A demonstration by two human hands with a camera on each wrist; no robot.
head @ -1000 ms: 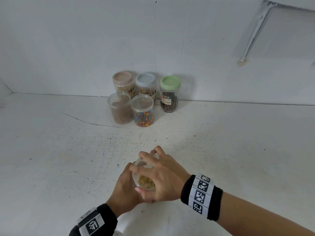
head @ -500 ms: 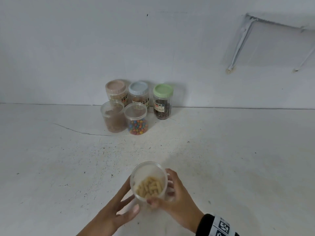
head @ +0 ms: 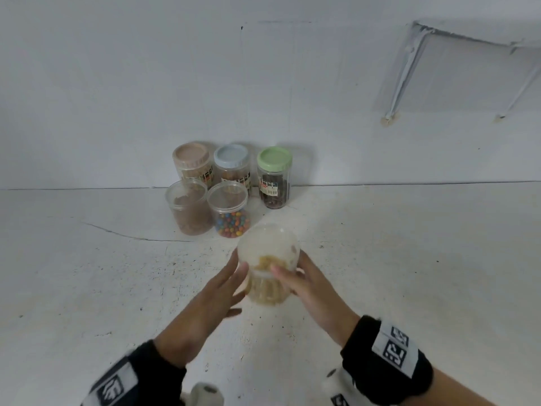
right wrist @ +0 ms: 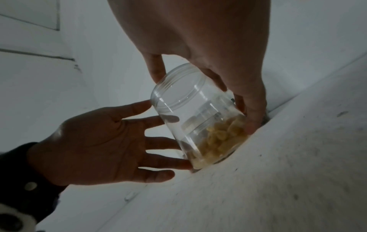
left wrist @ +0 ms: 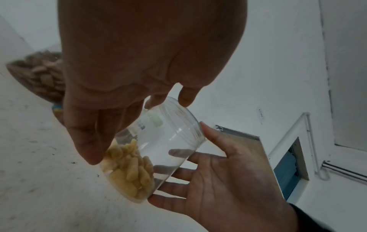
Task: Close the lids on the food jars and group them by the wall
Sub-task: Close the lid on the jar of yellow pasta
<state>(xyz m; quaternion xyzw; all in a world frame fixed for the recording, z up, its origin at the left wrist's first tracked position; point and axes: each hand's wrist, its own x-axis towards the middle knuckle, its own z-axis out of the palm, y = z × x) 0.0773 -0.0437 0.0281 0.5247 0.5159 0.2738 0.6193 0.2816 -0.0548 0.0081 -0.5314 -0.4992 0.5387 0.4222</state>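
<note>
A clear jar of yellow pasta with a clear lid hangs tilted above the white counter, in front of the group. My right hand grips its right side, thumb and fingers curled round the glass. My left hand is spread beside it, straight fingertips touching the jar's left side. Against the wall stand the pink-lidded jar, blue-lidded jar and green-lidded jar. In front of them stand a brown-powder jar and a candy jar, both with clear lids.
The white counter stretches wide to the right and left of the jars, with a thin crack on its left. A shelf bracket hangs high on the wall at right. A woven basket shows in the left wrist view.
The pasta jar has risen off the counter and moved away from me toward the jar group, tilting. My right hand left the lid for the jar's side; my left hand opened.
</note>
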